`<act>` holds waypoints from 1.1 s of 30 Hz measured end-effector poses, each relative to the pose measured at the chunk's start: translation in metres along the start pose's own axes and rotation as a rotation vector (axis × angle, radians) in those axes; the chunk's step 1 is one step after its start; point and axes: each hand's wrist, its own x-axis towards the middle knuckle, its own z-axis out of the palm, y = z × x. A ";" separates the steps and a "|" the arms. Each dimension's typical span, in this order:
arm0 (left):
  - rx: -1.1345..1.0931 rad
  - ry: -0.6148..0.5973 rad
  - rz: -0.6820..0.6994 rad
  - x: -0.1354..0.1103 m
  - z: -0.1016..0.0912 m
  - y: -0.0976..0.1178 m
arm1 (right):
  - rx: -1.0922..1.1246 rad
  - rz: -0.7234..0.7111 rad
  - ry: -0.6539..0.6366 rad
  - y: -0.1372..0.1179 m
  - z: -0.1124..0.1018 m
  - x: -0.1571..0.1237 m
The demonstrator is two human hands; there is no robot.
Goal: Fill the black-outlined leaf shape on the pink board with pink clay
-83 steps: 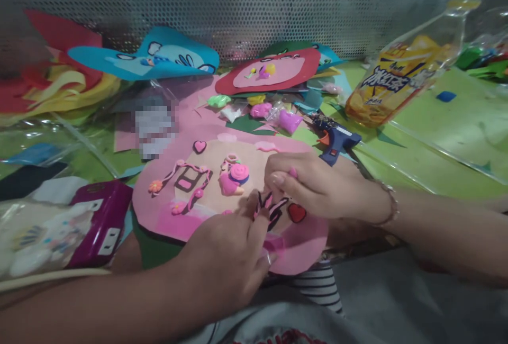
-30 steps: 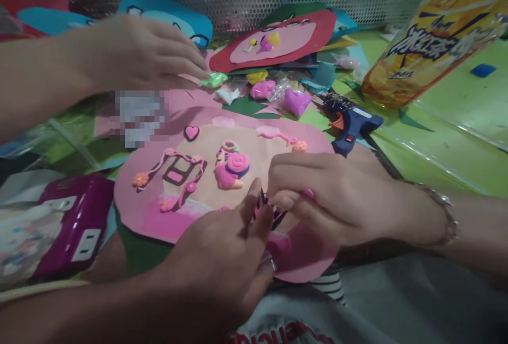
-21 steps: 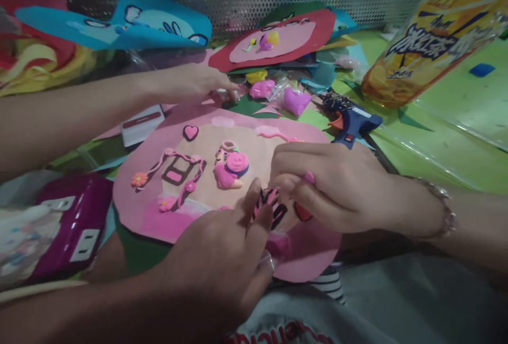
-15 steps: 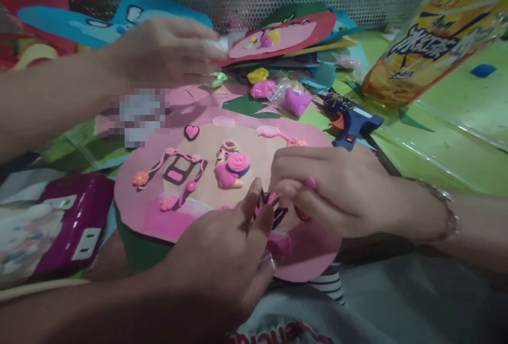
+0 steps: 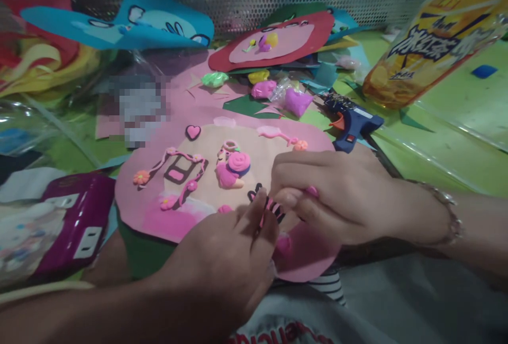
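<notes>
A pink paper cutout [image 5: 135,174] with a beige centre lies in front of me, carrying clay decorations. Near its middle is a pink clay snail-like figure [image 5: 232,166], with a black-edged heart [image 5: 193,132] to the upper left. My left hand [image 5: 234,254] comes from the lower left, fingers closed on a black and pink striped clay piece [image 5: 277,210]. Facing it, my right hand [image 5: 337,190], with a bracelet at the wrist, is curled shut. A bit of pink clay [image 5: 313,191] shows between its fingers; their tips partly cover the striped piece.
Behind the cutout lie wrapped lumps of clay [image 5: 298,101], paper scraps and a red paper cutout [image 5: 226,57]. A blue glue gun [image 5: 359,124] and an orange drink bottle [image 5: 420,53] are at the right. On the left sits a purple case [image 5: 71,222].
Another hand holding something white, over the upper left, has left the view. My left fingers have shifted slightly down and right around the striped piece. My right hand has barely moved.
</notes>
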 end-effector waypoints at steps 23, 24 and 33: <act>0.082 0.023 -0.018 -0.001 -0.011 0.001 | 0.034 0.093 0.051 0.013 0.002 0.000; 0.079 0.056 -0.020 -0.001 -0.010 0.002 | 0.044 0.091 0.035 0.013 0.002 0.001; -0.050 0.043 -0.105 -0.001 -0.006 0.006 | 0.126 0.063 -0.022 0.013 0.002 0.002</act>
